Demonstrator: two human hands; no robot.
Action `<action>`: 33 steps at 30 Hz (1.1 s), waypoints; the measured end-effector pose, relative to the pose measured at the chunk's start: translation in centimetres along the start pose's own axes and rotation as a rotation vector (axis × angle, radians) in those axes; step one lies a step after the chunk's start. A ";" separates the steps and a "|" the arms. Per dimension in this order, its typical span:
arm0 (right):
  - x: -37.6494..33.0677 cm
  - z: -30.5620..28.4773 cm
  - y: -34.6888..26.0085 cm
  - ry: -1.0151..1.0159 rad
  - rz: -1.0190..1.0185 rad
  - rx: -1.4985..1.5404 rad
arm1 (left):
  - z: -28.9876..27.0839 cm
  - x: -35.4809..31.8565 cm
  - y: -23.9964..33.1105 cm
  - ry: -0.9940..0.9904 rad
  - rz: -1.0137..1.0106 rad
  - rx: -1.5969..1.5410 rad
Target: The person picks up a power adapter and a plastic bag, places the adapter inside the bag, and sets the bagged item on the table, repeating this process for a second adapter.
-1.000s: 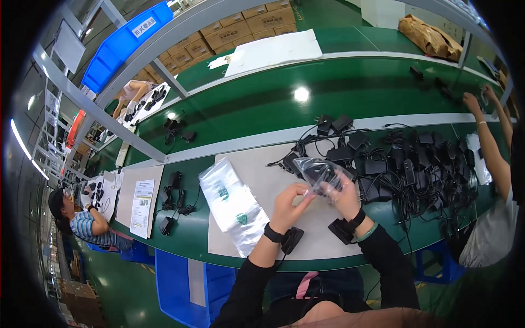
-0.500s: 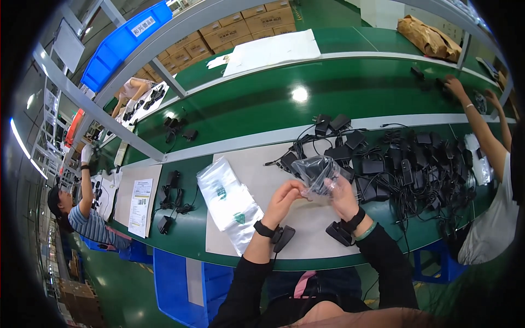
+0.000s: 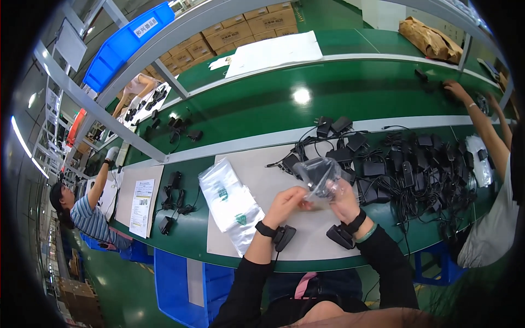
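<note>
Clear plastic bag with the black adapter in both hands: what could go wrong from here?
1. The clear plastic bag is pinched only at its lower edge by the left hand and right hand; it might slip.
2. The tangled pile of black adapters and cables lies close beside; a cord could snag.

the clear bag [image 3: 322,177] hides the right hand [image 3: 344,199] fingertips.
</note>
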State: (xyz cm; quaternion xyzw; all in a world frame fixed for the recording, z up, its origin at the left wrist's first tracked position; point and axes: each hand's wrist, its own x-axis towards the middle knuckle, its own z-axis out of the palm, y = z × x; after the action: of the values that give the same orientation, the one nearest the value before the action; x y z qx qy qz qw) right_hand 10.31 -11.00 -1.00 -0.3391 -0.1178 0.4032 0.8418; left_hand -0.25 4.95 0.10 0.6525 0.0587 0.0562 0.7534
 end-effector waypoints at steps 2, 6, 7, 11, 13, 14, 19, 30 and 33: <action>0.0 -0.2 -0.3 0.031 -0.084 -0.082 | 0.5 0.1 1.1 0.131 -0.013 -0.252; -0.4 1.0 -1.2 -0.022 -0.102 -0.343 | 1.3 -0.1 0.5 0.206 0.089 -0.060; -0.4 1.1 -1.3 -0.026 -0.103 -0.344 | 1.1 -0.1 0.2 0.209 0.094 -0.059; -0.6 1.0 -1.8 -0.099 -0.123 -0.524 | 0.5 0.1 -0.5 0.264 0.197 0.022; -0.6 0.7 -1.8 -0.036 -0.052 -0.457 | 0.2 0.0 -0.6 0.228 0.160 0.078; -0.6 0.7 -1.7 -0.003 -0.017 -0.423 | 0.1 0.0 -0.5 0.209 0.141 0.107; -0.3 0.9 -0.7 0.044 -0.088 -0.572 | -0.7 0.0 -1.6 0.071 0.035 0.191; 0.3 0.1 -0.3 0.196 -0.309 -0.767 | 0.5 -0.2 0.1 0.219 0.073 0.309; 0.2 0.5 -0.2 0.237 -0.228 -0.575 | 0.8 -0.5 0.4 0.164 0.129 0.460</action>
State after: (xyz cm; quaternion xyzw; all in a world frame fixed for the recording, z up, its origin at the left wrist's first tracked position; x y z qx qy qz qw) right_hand 10.33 -10.70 -0.52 -0.5921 -0.1654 0.2146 0.7590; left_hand -0.60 4.20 0.59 0.8026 0.0892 0.1418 0.5725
